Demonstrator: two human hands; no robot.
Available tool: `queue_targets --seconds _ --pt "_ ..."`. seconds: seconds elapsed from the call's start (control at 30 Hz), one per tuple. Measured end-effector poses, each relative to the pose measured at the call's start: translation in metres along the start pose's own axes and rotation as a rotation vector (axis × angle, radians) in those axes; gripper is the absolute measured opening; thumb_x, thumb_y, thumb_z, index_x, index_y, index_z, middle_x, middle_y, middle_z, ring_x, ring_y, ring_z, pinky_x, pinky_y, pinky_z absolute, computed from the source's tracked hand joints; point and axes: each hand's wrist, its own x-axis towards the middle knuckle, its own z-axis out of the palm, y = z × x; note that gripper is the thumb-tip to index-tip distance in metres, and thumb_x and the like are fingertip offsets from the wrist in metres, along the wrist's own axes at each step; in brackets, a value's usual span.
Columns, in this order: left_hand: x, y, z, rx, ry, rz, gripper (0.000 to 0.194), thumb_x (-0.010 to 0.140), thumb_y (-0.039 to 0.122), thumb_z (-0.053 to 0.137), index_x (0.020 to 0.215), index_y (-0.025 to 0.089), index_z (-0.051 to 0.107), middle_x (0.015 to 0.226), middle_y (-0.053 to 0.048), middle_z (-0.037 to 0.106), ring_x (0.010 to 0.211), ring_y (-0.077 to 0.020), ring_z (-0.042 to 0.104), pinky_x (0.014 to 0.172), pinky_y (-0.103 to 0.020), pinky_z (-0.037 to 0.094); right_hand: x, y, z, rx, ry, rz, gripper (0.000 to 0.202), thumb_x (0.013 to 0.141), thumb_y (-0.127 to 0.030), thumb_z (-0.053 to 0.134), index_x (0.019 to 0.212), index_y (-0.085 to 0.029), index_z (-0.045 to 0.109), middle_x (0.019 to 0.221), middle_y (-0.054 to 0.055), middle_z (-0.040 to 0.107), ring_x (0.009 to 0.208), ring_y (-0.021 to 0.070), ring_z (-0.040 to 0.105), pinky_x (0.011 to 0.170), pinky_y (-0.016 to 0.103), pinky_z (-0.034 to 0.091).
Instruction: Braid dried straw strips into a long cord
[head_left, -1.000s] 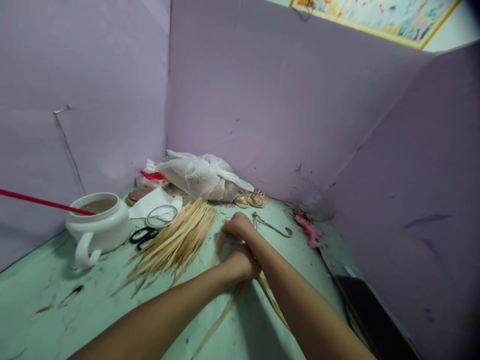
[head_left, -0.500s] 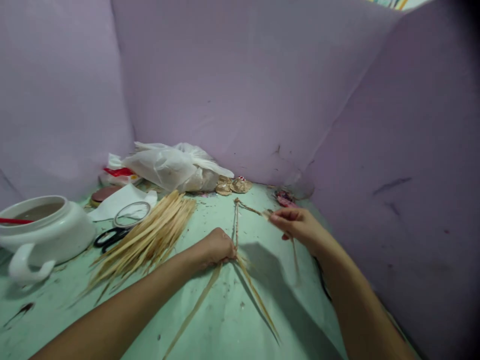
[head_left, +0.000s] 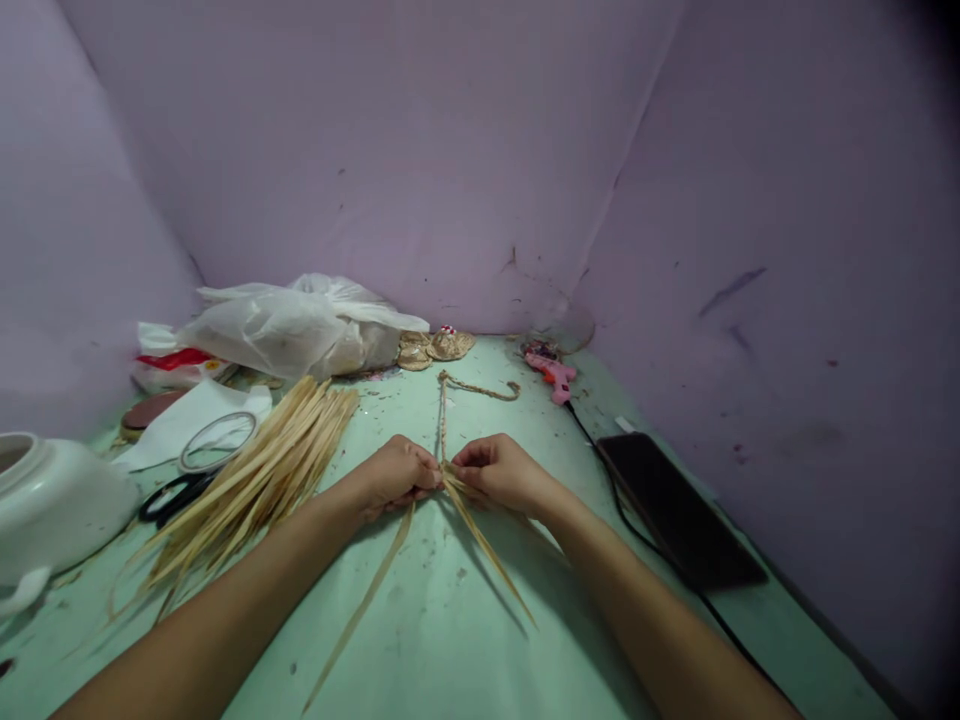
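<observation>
A thin braided cord (head_left: 443, 420) of straw-coloured fibre runs away from me on the green table, and its far part bends right to a small hook-shaped end. My left hand (head_left: 401, 475) is closed on the near end of the braid, where loose strips (head_left: 491, 560) fan out toward me. Just right of it, my right hand (head_left: 499, 470) pinches at the same spot, fingertips close to the left ones and on the fibre strips. Exactly which strip each hand grips is partly hidden by the fingers. A bundle of dry fibre strips (head_left: 255, 490) lies left of my left hand.
Black-handled scissors (head_left: 171, 498), a tape roll (head_left: 217, 442) and a white pot (head_left: 67, 510) stand at left. Behind are a white plastic bag (head_left: 300, 325) and woven round pieces (head_left: 450, 345). At right lie a pink glue gun (head_left: 555, 375), its black cord and a dark phone (head_left: 679, 510).
My right hand has come left and nearer, from the braid's far end to beside my left hand. The view has swung right, bringing the phone and glue gun into sight.
</observation>
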Motion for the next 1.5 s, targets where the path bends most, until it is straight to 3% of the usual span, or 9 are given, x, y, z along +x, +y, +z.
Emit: queue_targets --seconds 0.13,0.3,0.43,0.53,0.7,0.83,1.13,1.27,1.5 --pt "0.002 -0.004 0.000 0.003 -0.009 0.012 0.013 0.056 0.019 0.049 0.044 0.015 0.044 0.032 0.006 0.034 0.026 -0.0034 0.020 0.027 -0.019 0.008 -0.007 -0.008 -0.004 0.172 -0.095 0.071 0.011 0.061 -0.011 0.049 0.066 -0.014 0.059 0.043 -0.004 0.048 0.037 0.0062 0.039 0.040 0.018 0.030" --pt "0.000 0.000 0.001 -0.005 -0.011 0.003 0.011 0.056 0.018 0.048 0.045 0.015 0.045 0.032 0.006 0.032 0.026 -0.0034 0.020 0.027 -0.019 0.008 -0.009 -0.009 -0.015 0.140 -0.112 0.114 0.014 0.059 -0.008 0.050 0.068 -0.012 0.060 0.046 -0.005 0.047 0.037 0.0032 0.033 0.038 0.016 0.025" --pt "-0.001 0.002 0.001 -0.003 -0.003 -0.010 0.014 0.056 0.019 0.049 0.044 0.015 0.044 0.032 0.007 0.032 0.026 -0.0032 0.020 0.027 -0.019 0.009 -0.009 -0.009 -0.018 0.169 -0.145 0.146 0.019 0.058 -0.006 0.048 0.070 -0.011 0.061 0.049 -0.004 0.049 0.040 0.0042 0.038 0.040 0.017 0.029" --pt "0.000 0.000 0.002 -0.001 0.000 -0.007 0.016 0.056 0.021 0.051 0.043 0.015 0.043 0.031 0.007 0.032 0.026 -0.0031 0.020 0.028 -0.019 0.009 -0.009 -0.009 -0.016 0.147 -0.163 0.117 0.026 0.056 -0.006 0.048 0.075 -0.010 0.065 0.053 -0.002 0.054 0.042 0.0047 0.040 0.041 0.017 0.031" --pt "0.001 -0.002 0.001 0.001 0.008 -0.009 0.015 0.055 0.021 0.051 0.043 0.015 0.044 0.031 0.006 0.033 0.025 -0.0032 0.021 0.028 -0.019 0.009 -0.006 -0.001 -0.011 0.021 -0.075 0.003 0.030 0.055 -0.009 0.048 0.077 -0.013 0.068 0.054 -0.001 0.056 0.043 0.0055 0.040 0.041 0.017 0.031" --pt "0.000 -0.001 0.000 -0.013 0.003 0.002 0.015 0.055 0.021 0.051 0.043 0.015 0.043 0.031 0.006 0.033 0.025 -0.0032 0.021 0.027 -0.019 0.009 -0.006 0.001 -0.011 -0.009 -0.142 -0.040 0.028 0.057 -0.010 0.048 0.076 -0.014 0.068 0.053 -0.002 0.056 0.043 0.0056 0.040 0.041 0.017 0.031" --pt "0.000 0.000 0.000 -0.020 -0.012 0.007 0.015 0.056 0.022 0.052 0.045 0.015 0.045 0.031 0.006 0.035 0.025 -0.0034 0.022 0.027 -0.019 0.010 -0.012 -0.013 -0.011 0.304 -0.170 0.164 0.015 0.066 -0.011 0.050 0.070 -0.010 0.064 0.050 -0.002 0.054 0.040 0.0039 0.040 0.040 0.016 0.030" --pt "-0.001 0.001 0.000 -0.013 0.005 -0.005 0.014 0.057 0.020 0.051 0.045 0.014 0.046 0.030 0.006 0.034 0.025 -0.0036 0.021 0.027 -0.019 0.010 -0.008 -0.009 -0.008 0.463 -0.200 0.238 0.010 0.066 -0.010 0.050 0.067 -0.011 0.060 0.053 -0.001 0.056 0.043 0.0056 0.048 0.045 0.017 0.037" --pt "0.001 0.000 0.001 0.006 0.013 0.001 0.013 0.055 0.018 0.050 0.044 0.014 0.046 0.031 0.006 0.035 0.025 -0.0037 0.022 0.028 -0.019 0.010 -0.003 -0.003 -0.003 0.470 -0.164 0.251 0.003 0.062 -0.014 0.058 0.064 -0.012 0.057 0.049 -0.002 0.053 0.039 0.0051 0.044 0.040 0.017 0.033"
